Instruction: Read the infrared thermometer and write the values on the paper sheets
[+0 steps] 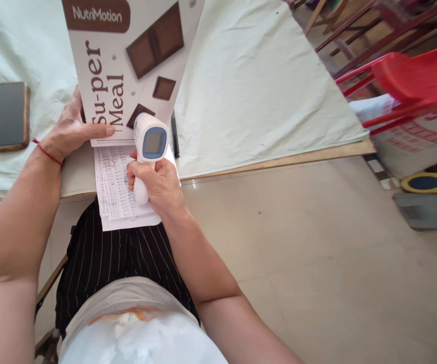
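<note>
A white NutriMotion box (142,65) with pictures of chocolate pieces stands over the near part of the table. My left hand (76,126) grips its lower left edge, the thumb lying across the front and the other fingers hidden behind. In my right hand (160,182) is a white infrared thermometer (152,141), its blue-rimmed screen turned up toward me and its head in front of the box's lower right corner. Beneath both, handwritten paper sheets (118,202) stick out past the table edge. A black pen (175,136) lies just right of the box.
A phone (6,116) in a brown case lies on the pale tablecloth (256,91) at the left. Beyond the table's right edge are a red plastic chair (419,76), a printed white carton (416,146), and a roll of yellow tape (427,183).
</note>
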A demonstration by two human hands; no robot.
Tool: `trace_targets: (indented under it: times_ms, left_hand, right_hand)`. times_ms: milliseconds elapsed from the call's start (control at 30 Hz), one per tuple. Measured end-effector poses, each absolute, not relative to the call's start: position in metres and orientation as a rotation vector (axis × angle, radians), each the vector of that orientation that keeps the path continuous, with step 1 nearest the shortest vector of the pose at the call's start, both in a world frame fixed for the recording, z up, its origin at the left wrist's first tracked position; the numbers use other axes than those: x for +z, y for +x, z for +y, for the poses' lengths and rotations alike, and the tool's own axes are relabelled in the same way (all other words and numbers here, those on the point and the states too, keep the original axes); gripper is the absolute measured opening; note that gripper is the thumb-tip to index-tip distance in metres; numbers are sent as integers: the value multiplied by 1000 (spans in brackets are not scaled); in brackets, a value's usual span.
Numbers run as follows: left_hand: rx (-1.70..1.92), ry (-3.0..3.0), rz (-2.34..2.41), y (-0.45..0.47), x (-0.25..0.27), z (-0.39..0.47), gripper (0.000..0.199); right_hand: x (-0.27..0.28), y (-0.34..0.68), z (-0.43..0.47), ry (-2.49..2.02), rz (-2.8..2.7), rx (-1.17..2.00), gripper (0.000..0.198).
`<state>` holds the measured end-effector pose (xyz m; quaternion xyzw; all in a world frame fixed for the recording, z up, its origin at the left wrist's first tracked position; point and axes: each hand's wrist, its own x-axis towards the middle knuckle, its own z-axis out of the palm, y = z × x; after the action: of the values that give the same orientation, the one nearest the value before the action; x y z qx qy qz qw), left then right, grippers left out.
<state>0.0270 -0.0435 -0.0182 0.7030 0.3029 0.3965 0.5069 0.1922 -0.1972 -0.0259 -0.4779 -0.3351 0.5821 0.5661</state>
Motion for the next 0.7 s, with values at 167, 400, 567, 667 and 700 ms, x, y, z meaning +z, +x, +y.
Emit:
trace_targets:
  times_ms: [167, 400, 567, 667, 700]
  left_hand:
    - [943, 1676, 732, 27, -19, -43, 76]
    - [940, 1649, 708, 27, -20, -43, 75]
    - [942, 1660, 729, 27, -20, -41, 78]
    - [937, 1664, 738, 28, -19, -40, 82]
    - [936, 1669, 745, 28, -19, -40, 83]
  right_hand:
    - [-25, 192, -197, -1123, -776, 1363, 19]
    - [-26, 191, -198, -1123, -796, 1348, 20]
    - [-26, 191, -198, -1136, -782, 1347, 20]
    - [-27, 191, -197, -1142, -778, 1342, 20]
    - [-27, 191, -197, -1143, -779, 1341, 20]
